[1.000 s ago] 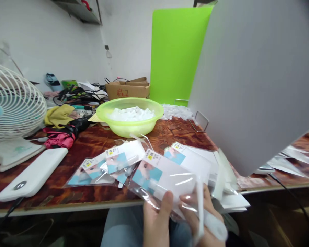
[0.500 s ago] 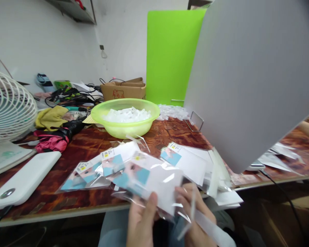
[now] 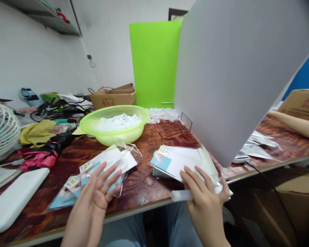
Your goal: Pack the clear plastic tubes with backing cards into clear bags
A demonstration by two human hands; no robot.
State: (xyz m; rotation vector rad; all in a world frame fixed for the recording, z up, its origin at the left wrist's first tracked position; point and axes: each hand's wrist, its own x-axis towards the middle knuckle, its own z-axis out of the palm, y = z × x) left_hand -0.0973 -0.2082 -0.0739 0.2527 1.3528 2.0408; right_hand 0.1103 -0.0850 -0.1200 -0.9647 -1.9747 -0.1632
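Blue-and-white printed cards in clear plastic sleeves lie near the front edge of the dark reddish-brown wood-grain counter (image 3: 149, 190), in a fanned left group (image 3: 69, 187) and a squarer right stack (image 3: 181, 157). Nearest are two bare hands above pale blue trouser legs (image 3: 123, 231). The left hand (image 3: 96, 197) is spread wide and grips nothing, its palm turned inward before the left group; whether it touches those cards I cannot tell. The right hand (image 3: 206, 197) lies palm down, fingertips on the right stack, its grip closed around a translucent white plastic piece (image 3: 180, 196) whose rounded end juts out past the thumb side.

On the left sits a flat white plastic device with rounded corners (image 3: 20, 199), and past it a crumpled pink-and-black fabric bundle (image 3: 38, 159) beside a white wire fan cage (image 3: 1, 132). Farther back, a translucent yellow-green plastic bowl (image 3: 113, 138) holds a heap of small whitish plastic pieces (image 3: 118, 122), with a loose pile of similar pieces (image 3: 162, 115) just beyond its right side. A tall grey panel (image 3: 221, 75) stands on the right; behind that pile rise a bright green panel (image 3: 156, 65) and an open brown cardboard box (image 3: 113, 98).
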